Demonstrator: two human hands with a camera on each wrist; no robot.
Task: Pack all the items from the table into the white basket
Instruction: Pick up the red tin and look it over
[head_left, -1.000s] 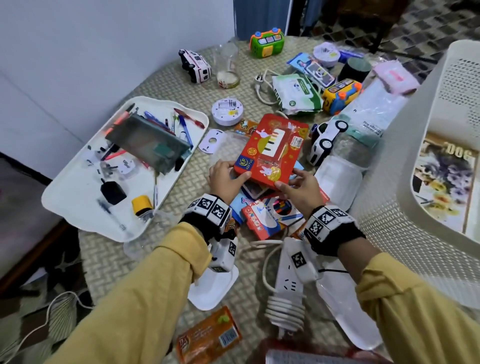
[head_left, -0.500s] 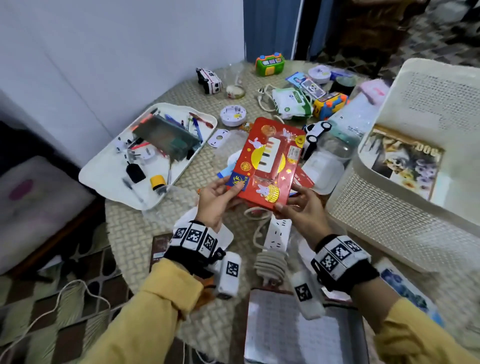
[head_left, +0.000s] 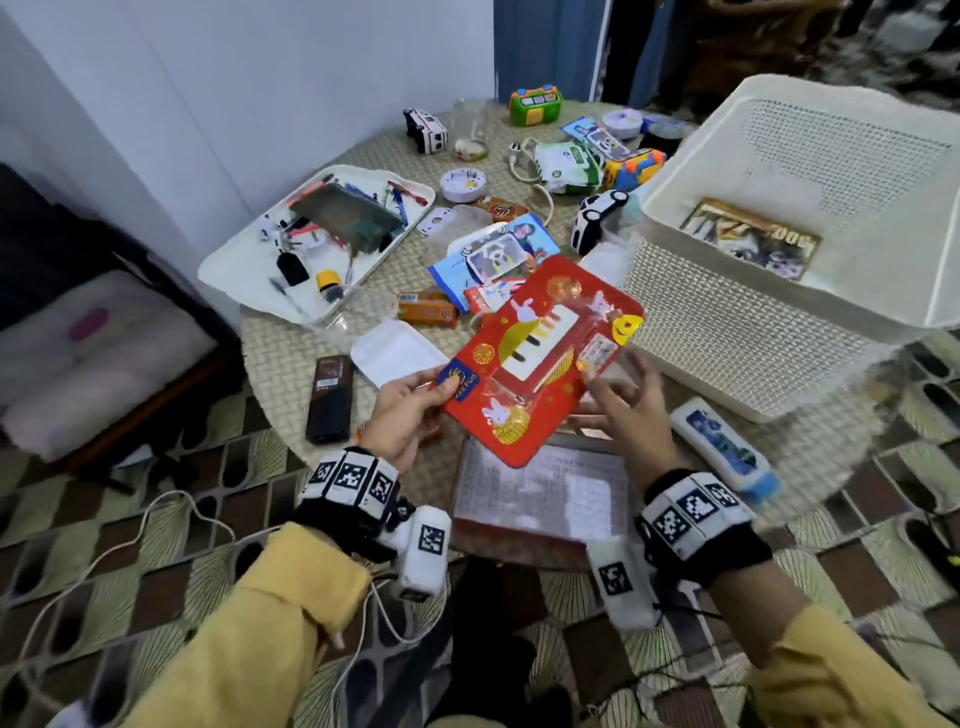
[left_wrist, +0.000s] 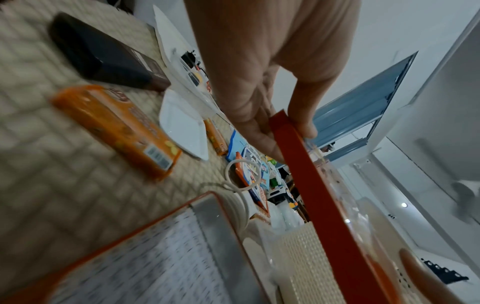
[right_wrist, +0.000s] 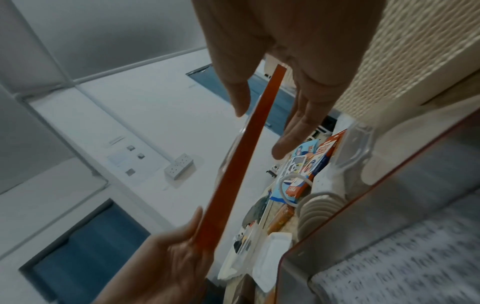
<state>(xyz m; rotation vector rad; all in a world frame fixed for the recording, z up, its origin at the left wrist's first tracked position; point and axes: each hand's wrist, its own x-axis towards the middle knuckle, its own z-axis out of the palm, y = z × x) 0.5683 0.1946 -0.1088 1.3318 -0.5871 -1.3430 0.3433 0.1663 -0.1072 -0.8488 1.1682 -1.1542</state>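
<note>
The left hand (head_left: 408, 410) pinched a corner of the red package (head_left: 540, 358) between thumb and curled fingers (left_wrist: 262, 131); the right hand (head_left: 631, 410) hovered beside its opposite edge, fingers (right_wrist: 298, 127) straight and spread, gripping nothing; both forearms reached forward, wrists banded

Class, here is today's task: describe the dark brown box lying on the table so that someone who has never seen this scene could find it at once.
Start at the round woven table and go to its near left edge, below the white tray of pens. There the dark brown box lies flat beside a white lid. It is the only dark, long, narrow box; the packets nearby are orange.
</note>
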